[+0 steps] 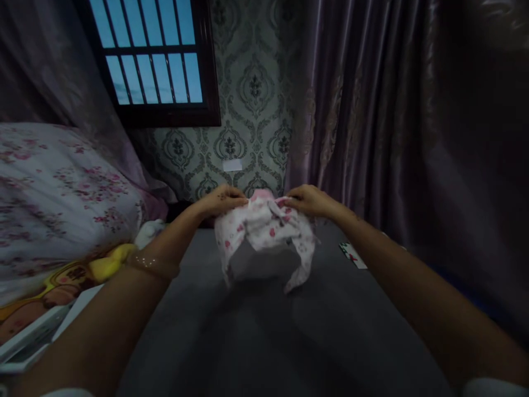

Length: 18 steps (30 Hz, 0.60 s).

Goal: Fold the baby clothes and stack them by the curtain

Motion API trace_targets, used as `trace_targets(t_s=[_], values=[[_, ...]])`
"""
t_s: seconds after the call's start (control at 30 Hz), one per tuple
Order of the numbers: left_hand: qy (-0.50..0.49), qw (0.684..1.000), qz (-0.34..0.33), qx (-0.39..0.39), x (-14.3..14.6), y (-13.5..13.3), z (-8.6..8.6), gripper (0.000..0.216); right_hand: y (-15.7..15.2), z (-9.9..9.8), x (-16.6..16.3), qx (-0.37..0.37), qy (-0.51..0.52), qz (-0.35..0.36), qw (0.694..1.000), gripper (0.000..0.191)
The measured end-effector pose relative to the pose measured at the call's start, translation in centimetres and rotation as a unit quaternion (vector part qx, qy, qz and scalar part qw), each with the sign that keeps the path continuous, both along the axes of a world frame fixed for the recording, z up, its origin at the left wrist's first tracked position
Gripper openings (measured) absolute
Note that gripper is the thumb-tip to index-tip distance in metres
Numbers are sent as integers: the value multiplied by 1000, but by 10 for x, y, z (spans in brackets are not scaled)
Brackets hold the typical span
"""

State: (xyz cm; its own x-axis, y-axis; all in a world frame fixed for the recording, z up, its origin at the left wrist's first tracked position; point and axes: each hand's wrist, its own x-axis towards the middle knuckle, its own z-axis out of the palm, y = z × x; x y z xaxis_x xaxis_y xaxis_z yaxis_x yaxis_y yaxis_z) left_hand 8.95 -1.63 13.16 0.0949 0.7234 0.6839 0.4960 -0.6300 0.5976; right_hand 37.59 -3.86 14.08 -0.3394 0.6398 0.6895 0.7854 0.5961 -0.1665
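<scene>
A small white long-sleeved baby top (pixel 268 226) with pink and red prints hangs in the air above a dark grey flat surface. Its two sleeves dangle on either side, and some pink fabric shows at its upper edge. My left hand (pixel 223 199) pinches it near the left shoulder. On the other side, my right hand (pixel 309 201) grips the cloth near the right shoulder. The fingers of both hands are closed on the fabric, with the fingertips partly hidden in its folds. The lower part of the garment looks blurred.
The grey surface (pixel 256 342) spreads below my hands. Floral bedding (pixel 82 187), a yellow plush item (pixel 113 262) and a white-framed object (pixel 37 331) lie on the left. A small printed card (pixel 352 255) lies on the right. Purple curtains (pixel 351 110) hang beside the patterned wall (pixel 254 94).
</scene>
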Motion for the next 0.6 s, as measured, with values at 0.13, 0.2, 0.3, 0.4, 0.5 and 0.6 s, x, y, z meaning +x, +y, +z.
trace_targets(t_s=[0.13, 0.2, 0.3, 0.4, 0.5, 0.6], values=[[-80, 996, -27, -27, 5, 1, -5, 28, 10, -4, -4, -10, 69, 5, 998, 35], [-92, 993, -51, -51, 9, -1, -4, 29, 13, -7, -6, -48, 79, 29, 995, 39], [-149, 987, -30, -42, 16, -6, 1, 30, 15, -10, -8, -41, 108, 24, 993, 39], [-75, 987, -81, -119, 22, -10, 5, 27, 15, -11, -10, -79, 82, 38, 993, 41], [-117, 987, -57, -98, 23, -12, 6, 21, 15, -9, -12, -95, 101, 48, 989, 43], [-118, 975, -95, -160, 19, -10, 5, 21, 14, -9, -12, -133, 104, 79, 982, 44]])
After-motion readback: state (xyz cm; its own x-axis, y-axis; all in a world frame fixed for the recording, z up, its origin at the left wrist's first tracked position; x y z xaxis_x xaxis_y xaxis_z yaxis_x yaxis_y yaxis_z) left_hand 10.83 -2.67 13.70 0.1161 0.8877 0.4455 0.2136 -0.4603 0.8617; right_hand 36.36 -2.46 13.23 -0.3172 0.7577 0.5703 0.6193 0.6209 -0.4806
